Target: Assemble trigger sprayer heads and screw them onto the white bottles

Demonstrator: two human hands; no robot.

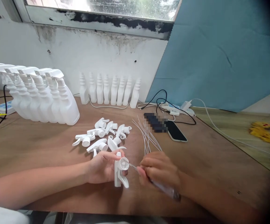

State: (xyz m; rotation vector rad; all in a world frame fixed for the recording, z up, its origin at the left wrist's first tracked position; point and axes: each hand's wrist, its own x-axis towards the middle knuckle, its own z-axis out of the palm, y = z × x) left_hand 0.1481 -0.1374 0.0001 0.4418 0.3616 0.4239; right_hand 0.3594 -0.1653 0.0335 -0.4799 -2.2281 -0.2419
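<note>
In my left hand (pixel 105 166) is a white trigger spray head (pixel 118 171), its round collar opening turned toward my right hand. My right hand (pixel 159 169) is closed around a screwdriver (pixel 164 187) with a clear handle and thin metal shaft. The shaft's tip is at the collar opening; how deep it reaches I cannot tell. Just beyond my left hand lies a loose pile of several more trigger spray heads (pixel 97 145). Thin white tubes (pixel 146 137) lie fanned out on the table beyond my right hand.
Several white spray bottles with heads (pixel 48 99) stand at the left. Along the wall is a row of smaller white bottles (pixel 113 90). A phone (pixel 176 130), a partly blurred dark object (pixel 155 122), a power strip (pixel 177 108) and cables lie at the right of the wooden table (pixel 207 161).
</note>
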